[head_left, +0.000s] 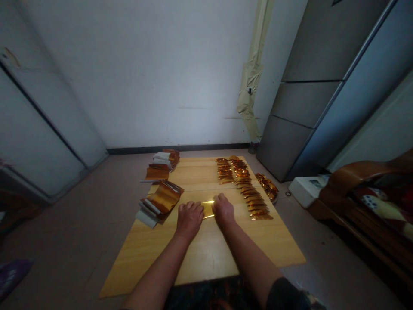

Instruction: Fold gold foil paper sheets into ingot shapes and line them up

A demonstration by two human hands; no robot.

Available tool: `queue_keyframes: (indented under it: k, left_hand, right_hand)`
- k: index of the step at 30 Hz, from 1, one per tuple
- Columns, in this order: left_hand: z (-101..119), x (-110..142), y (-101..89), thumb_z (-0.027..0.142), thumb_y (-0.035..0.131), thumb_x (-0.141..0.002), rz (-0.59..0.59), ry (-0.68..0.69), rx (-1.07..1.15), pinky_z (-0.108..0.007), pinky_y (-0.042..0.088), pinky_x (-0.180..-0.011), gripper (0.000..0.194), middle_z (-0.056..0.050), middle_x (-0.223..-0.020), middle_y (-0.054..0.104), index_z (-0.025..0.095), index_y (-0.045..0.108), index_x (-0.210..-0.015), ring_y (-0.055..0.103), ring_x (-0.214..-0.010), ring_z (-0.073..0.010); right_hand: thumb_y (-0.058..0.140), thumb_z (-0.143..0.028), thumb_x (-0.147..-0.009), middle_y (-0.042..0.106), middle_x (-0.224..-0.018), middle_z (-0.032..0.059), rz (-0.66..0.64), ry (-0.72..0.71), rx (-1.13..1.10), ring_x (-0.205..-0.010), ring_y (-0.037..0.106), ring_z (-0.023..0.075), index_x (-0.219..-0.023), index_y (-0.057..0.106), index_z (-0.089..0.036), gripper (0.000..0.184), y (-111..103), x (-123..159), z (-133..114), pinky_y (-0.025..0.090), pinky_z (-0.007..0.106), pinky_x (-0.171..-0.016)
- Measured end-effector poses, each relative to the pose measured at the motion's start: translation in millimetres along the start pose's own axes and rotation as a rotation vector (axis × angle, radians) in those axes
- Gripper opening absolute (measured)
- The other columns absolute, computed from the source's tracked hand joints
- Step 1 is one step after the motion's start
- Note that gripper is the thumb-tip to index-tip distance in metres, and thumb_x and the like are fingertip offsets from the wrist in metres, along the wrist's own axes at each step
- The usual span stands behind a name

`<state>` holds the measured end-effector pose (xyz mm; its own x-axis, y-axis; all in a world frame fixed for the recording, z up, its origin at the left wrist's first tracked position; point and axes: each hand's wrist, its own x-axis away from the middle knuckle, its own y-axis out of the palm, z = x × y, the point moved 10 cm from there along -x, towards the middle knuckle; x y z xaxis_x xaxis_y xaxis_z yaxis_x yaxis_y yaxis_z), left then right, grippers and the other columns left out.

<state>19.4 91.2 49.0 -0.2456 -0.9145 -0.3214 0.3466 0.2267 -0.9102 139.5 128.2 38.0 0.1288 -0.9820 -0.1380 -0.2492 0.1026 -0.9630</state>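
A small piece of shiny gold foil paper (208, 209) lies on the wooden board between my two hands. My left hand (189, 218) presses on its left end with fingers curled. At the right end my right hand (223, 209) is closed over the foil, its fingers bunched together. The edges of the foil under both hands are hidden. Left of my left hand is a loose stack of gold foil sheets (165, 197) with grey-white backs. To the right of my right hand runs a long row of folded gold foil pieces (253, 196).
More foil sheets (157, 172) lie at the board's (129, 262) far left. A shorter row of folded pieces (225, 171) is at the back. Beyond the right edge sits a container of gold pieces (267, 187). A white box (305, 192), wooden seat (342, 215) and refrigerator (290, 125) stand right.
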Motion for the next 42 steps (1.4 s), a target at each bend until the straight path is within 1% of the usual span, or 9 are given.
queue_keyframes:
  k: [4,8,12,18,25,29,33,37,42]
  left_hand:
    - [3,0,-3.7,0.031,0.049,-0.092,0.003,-0.001,-0.007,-0.045,0.03,-0.091,0.02,-0.004,-0.121,0.068,0.026,0.066,-0.102,0.055,-0.109,-0.0244]
    - [2,0,-3.7,0.034,0.059,-0.085,-0.013,-0.016,0.018,-0.044,0.032,-0.089,0.02,-0.005,-0.121,0.067,0.026,0.066,-0.102,0.055,-0.109,-0.0265]
    - [-1,1,-1.6,0.033,0.06,-0.083,-0.017,-0.032,0.047,-0.044,0.033,-0.091,0.023,-0.006,-0.122,0.067,0.026,0.066,-0.105,0.055,-0.11,-0.0265]
    - [-6,3,1.2,0.031,0.059,-0.082,-0.023,-0.057,0.065,-0.046,0.033,-0.093,0.028,-0.006,-0.127,0.065,0.027,0.066,-0.109,0.053,-0.114,-0.0271]
    - [-11,5,3.4,0.033,0.059,-0.081,-0.057,-0.067,0.084,-0.048,0.034,-0.096,0.034,-0.004,-0.132,0.063,0.029,0.065,-0.114,0.052,-0.119,-0.0275]
    - [-13,6,6.4,0.034,0.058,-0.082,-0.096,-0.068,0.096,-0.049,0.033,-0.098,0.036,-0.004,-0.134,0.061,0.028,0.064,-0.117,0.05,-0.121,-0.0275]
    - [-17,7,9.2,0.029,0.054,-0.083,-0.15,-0.066,0.1,-0.05,0.031,-0.101,0.04,-0.004,-0.139,0.057,0.03,0.062,-0.122,0.048,-0.125,-0.0268]
    - [-20,8,13.3,0.025,0.047,-0.085,-0.244,-0.048,0.08,-0.049,0.03,-0.104,0.046,-0.002,-0.144,0.052,0.03,0.057,-0.13,0.044,-0.13,-0.026]
    - [-21,10,18.5,0.021,0.041,-0.085,-0.333,-0.002,0.033,-0.047,0.029,-0.107,0.054,-0.001,-0.15,0.045,0.031,0.049,-0.138,0.04,-0.134,-0.0239]
  right_hand:
    - [0.043,-0.027,-0.097,0.061,-0.097,0.0049,-0.05,0.007,-0.015,-0.086,0.057,0.015,-0.094,0.062,-0.021,0.019,3,-2,3,0.035,0.023,-0.064]
    - [0.051,-0.024,-0.091,0.061,-0.095,0.0035,-0.055,0.016,-0.097,-0.085,0.055,0.0146,-0.091,0.063,-0.021,0.013,-1,0,7,0.033,0.024,-0.065]
    - [0.059,-0.025,-0.082,0.06,-0.091,0.0036,-0.043,0.005,-0.18,-0.085,0.052,0.0154,-0.085,0.065,-0.019,0.008,-8,8,7,0.033,0.024,-0.068]
    - [0.069,-0.035,-0.07,0.06,-0.095,0.0067,0.019,0.02,-0.166,-0.088,0.051,0.0202,-0.087,0.067,-0.018,0.024,-15,20,0,0.036,0.027,-0.073]
    - [0.07,-0.038,-0.069,0.059,-0.098,0.0073,0.012,0.023,-0.152,-0.092,0.05,0.0222,-0.093,0.067,-0.019,0.031,-10,23,0,0.037,0.029,-0.075]
    - [0.069,-0.032,-0.069,0.059,-0.097,0.0055,-0.032,0.041,-0.201,-0.089,0.05,0.02,-0.091,0.067,-0.02,0.025,-7,21,6,0.037,0.027,-0.074]
    - [0.064,-0.02,-0.069,0.059,-0.097,0.0049,-0.086,0.045,-0.274,-0.088,0.051,0.0181,-0.09,0.068,-0.019,0.021,-3,18,12,0.037,0.024,-0.075]
    - [0.056,-0.008,-0.068,0.06,-0.095,0.0057,-0.121,0.014,-0.328,-0.091,0.052,0.017,-0.09,0.069,-0.017,0.026,1,13,19,0.038,0.021,-0.079]
    - [0.049,-0.001,-0.065,0.06,-0.092,0.0057,-0.145,-0.06,-0.371,-0.091,0.052,0.0168,-0.086,0.069,-0.017,0.032,8,10,22,0.037,0.021,-0.08]
